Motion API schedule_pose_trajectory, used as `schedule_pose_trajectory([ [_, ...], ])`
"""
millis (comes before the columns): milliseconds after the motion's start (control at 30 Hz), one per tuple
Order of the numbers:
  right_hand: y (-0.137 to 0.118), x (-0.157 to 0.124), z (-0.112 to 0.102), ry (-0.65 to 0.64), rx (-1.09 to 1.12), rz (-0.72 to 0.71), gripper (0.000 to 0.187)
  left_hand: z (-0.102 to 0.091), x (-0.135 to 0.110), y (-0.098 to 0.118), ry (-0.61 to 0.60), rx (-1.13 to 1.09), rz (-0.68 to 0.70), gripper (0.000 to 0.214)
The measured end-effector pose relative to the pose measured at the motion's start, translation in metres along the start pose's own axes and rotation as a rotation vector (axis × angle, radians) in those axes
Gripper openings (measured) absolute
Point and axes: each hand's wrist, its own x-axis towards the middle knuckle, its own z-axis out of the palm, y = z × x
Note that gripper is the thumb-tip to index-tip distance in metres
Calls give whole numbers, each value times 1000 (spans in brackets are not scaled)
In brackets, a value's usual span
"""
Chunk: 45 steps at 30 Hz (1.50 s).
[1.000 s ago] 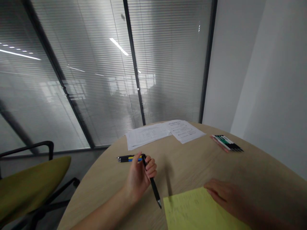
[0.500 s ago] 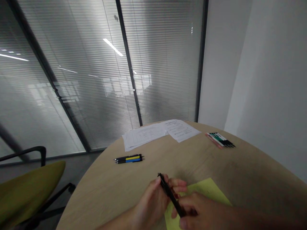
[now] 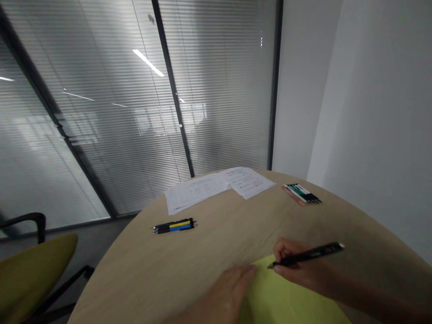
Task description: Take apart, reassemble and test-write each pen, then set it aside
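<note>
A black pen slants across my right hand, its fingers pinched near the writing end. The tip points left, at the far edge of a yellow sheet of paper; whether it touches the sheet I cannot tell. My left hand lies flat, somewhat blurred, with its fingertips on the sheet's left edge. Part of the sheet runs out of view at the bottom, and my right forearm hangs over its right side.
Several black pens with yellow and blue parts lie at left on the round wooden table. Printed white papers rest at the back. Several green, black and white pens lie back right. A green chair stands at left.
The pen has left my left hand and swung round in my right, its tip now towards the paper. My left hand has come down flat on the sheet. The view has turned slightly right.
</note>
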Motion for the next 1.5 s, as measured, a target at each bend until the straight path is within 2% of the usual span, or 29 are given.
schedule_pose_trajectory([
  [133, -1, -3, 7, -54, 60, 46, 8, 21, 3, -11, -57, 419, 82, 45],
  [233, -7, 0, 15, -66, 114, 72, 2, 31, -1, -17, -16, 517, 177, 43],
  [367, -8, 2, 25, 0, 161, 34, 8, 37, -6, -19, 125, 457, 195, 46],
  [500, -5, -1, 35, -28, 141, 61, 21, 42, -9, -22, 217, 402, 155, 50],
  [733, 6, -1, 48, -23, 191, 72, 15, 42, -10, -22, 170, 369, 139, 48],
  [967, 19, -4, 58, 32, -44, 116, 22, 43, -11, -22, 178, 373, 189, 44],
  [1233, 10, -5, 54, 20, -151, 133, 21, 42, -12, -20, 123, 361, 146, 46],
  [1367, 5, -5, 52, -33, -201, 142, 21, 43, -10, -20, 142, 356, 149, 46],
  [1500, 6, -4, 53, -33, -204, 121, 23, 41, -9, -18, 143, 377, 160, 43],
])
